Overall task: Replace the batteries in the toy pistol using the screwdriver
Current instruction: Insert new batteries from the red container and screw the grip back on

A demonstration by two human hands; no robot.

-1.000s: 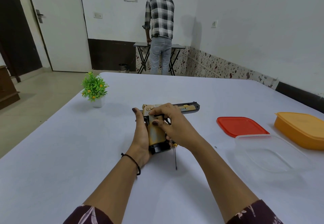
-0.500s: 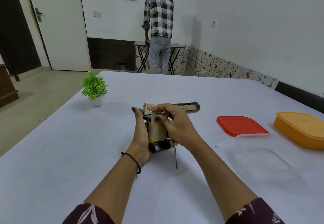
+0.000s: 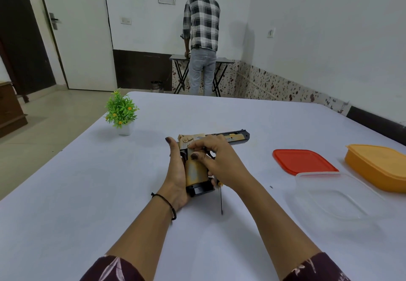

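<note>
My left grip point(image 3: 175, 170) clasps the toy pistol point(image 3: 196, 173) on the worktop point(image 3: 109, 192), barrel toward 2 o'clock, while my right grip point(image 3: 219, 162) pinches its handle panel, where a slip could flick it off or jolt the screwdriver point(image 3: 221, 201) at 5 o'clock.

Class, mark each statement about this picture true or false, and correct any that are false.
1. The left hand and the right hand are both on the toy pistol. True.
2. The red lid sits on the orange container. False: it lies flat on the table, to the left of that container.
3. The tip of the screwdriver is in the pistol. False: its shaft points away from the pistol, towards the wearer.
4. A potted plant stands on the table, to the left of the pistol. True.
</note>
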